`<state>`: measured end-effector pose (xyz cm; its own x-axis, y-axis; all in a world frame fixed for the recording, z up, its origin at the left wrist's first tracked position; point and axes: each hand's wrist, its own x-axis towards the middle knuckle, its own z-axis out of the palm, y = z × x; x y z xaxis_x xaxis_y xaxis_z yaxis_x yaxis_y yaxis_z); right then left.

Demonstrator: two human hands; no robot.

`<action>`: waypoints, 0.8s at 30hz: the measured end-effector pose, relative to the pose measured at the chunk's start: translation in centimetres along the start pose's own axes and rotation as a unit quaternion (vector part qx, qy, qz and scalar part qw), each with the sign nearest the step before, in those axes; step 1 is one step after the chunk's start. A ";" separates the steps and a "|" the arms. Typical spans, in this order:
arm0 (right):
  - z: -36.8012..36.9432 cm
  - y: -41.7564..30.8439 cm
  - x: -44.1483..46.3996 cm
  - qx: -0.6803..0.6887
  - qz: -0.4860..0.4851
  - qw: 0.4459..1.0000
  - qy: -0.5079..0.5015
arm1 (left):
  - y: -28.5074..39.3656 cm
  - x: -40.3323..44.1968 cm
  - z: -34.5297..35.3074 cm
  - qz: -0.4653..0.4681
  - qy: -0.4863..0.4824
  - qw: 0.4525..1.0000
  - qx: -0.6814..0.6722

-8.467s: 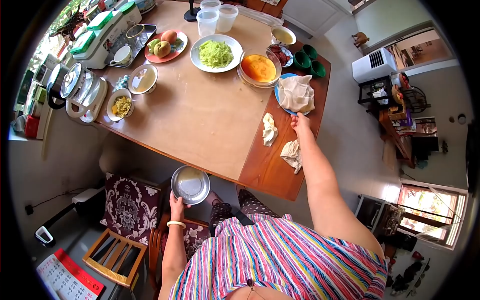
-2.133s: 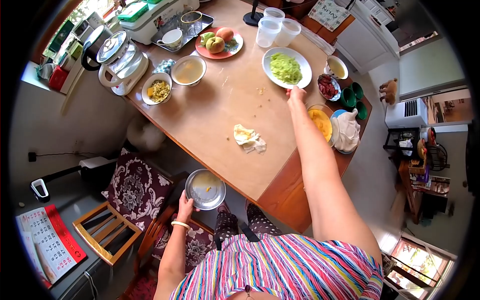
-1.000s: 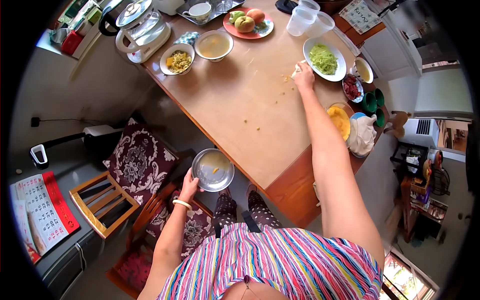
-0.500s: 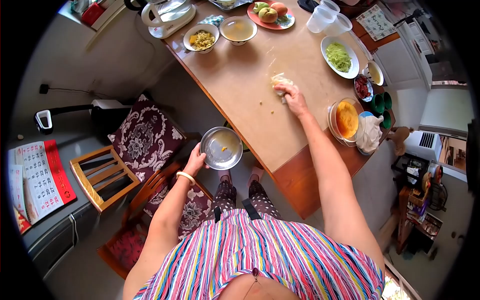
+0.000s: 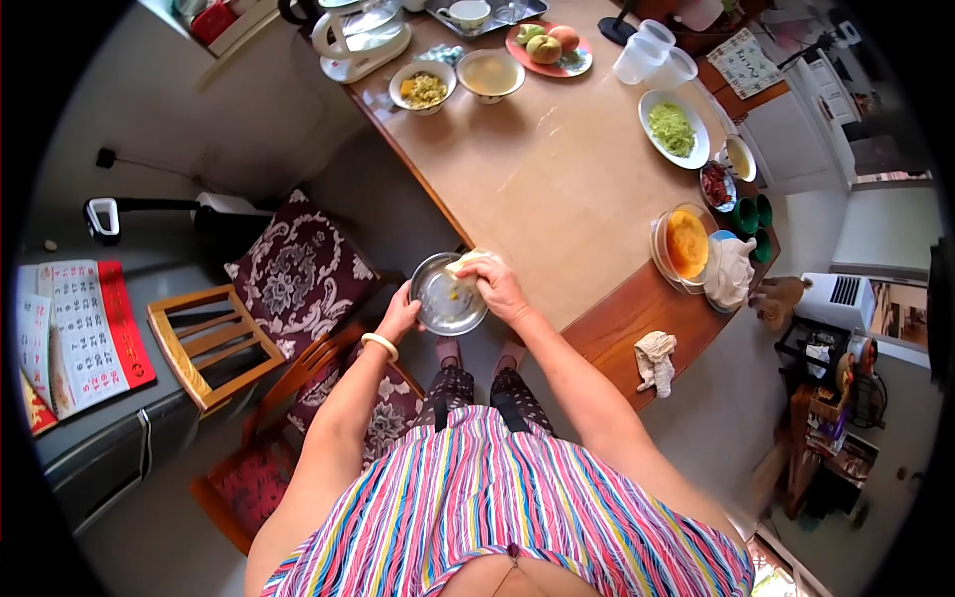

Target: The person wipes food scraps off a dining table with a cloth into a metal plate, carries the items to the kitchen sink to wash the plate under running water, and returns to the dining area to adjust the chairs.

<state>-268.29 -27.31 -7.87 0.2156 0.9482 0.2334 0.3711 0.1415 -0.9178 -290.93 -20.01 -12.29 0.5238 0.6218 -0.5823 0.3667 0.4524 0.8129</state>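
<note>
My left hand (image 5: 400, 312) grips the rim of a round metal bowl (image 5: 458, 320) beside the table's near left edge. Small yellow-orange scraps lie in the bowl. My right hand (image 5: 497, 286) is closed around a pale crumpled cloth (image 5: 464, 263) at the bowl's upper right rim. Part of this cloth is hidden by the fingers; whether it touches the bowl, I cannot tell. The brown-covered table (image 5: 557, 209) extends just beyond both hands.
Another crumpled cloth (image 5: 655, 360) lies on the table's right edge. A glass bowl of orange mixture (image 5: 686, 244), a plate of green shreds (image 5: 672, 129), and two bowls (image 5: 425, 92) stand farther off. Patterned chairs (image 5: 298, 259) are on the left.
My right hand has moved from the middle of the table to the metal bowl, with the cloth in it. Crumbs seen on the table before are gone. The second cloth now shows.
</note>
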 end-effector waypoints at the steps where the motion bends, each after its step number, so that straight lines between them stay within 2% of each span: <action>1: -0.9 -0.5 0.8 0.050 0.031 0.998 -0.037 | 0.0 0.0 0.0 0.002 -0.001 1.000 -0.006; 2: -1.9 -1.0 1.6 0.170 0.129 0.977 -0.007 | 0.2 -0.1 -0.1 -0.002 -0.001 1.000 0.000; 3: -3.0 -1.7 2.6 0.287 0.221 0.932 0.022 | 0.1 0.1 -0.1 -0.006 0.003 1.000 -0.007; 4: -4.1 -1.7 3.4 0.399 0.306 0.863 0.049 | 0.1 0.1 0.0 -0.010 0.007 1.000 -0.016; 5: -5.9 1.7 5.0 0.331 0.212 0.918 0.055 | 0.1 0.1 0.1 -0.005 0.005 1.000 -0.027; 7: -11.9 1.6 10.0 0.221 0.294 0.927 0.081 | 0.5 -0.4 0.4 0.005 0.013 0.999 -0.043; 9: -17.5 4.4 15.1 0.262 0.235 0.925 0.145 | -0.3 0.1 0.2 0.012 0.011 0.999 -0.050; 11: -22.5 7.8 20.0 0.190 0.156 0.953 0.176 | -0.5 0.1 0.3 0.003 0.020 0.999 -0.045; 14: -27.7 14.8 25.9 0.123 0.121 0.952 0.252 | 0.4 0.0 0.4 -0.018 0.027 0.999 -0.038; 16: -29.2 21.3 28.2 0.009 0.141 0.946 0.291 | 0.8 -0.2 0.7 -0.038 0.041 0.997 -0.049; 18: -29.2 23.4 29.2 -0.170 0.285 0.909 0.250 | 0.1 0.1 0.2 -0.035 0.037 0.998 -0.034; 19: -28.3 24.1 29.2 -0.192 0.266 0.896 0.300 | -0.1 0.2 0.2 -0.026 0.042 0.998 -0.035; 22: -26.4 22.6 27.9 -0.269 0.164 0.920 0.233 | 0.1 0.0 0.2 -0.035 0.039 0.998 -0.026; 23: -25.7 22.8 27.5 -0.183 0.145 0.954 0.188 | -0.1 0.0 0.1 -0.038 0.038 0.998 -0.028; 24: -24.6 21.8 26.8 -0.180 0.100 0.965 0.160 | -0.3 0.3 0.0 -0.038 0.036 0.998 -0.029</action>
<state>-232.17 -5.82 -13.70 0.5629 0.8012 0.2029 0.5696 -0.1982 -0.7977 -290.88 -19.98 -12.65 0.4387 0.6279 -0.6429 0.3564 0.5352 0.7659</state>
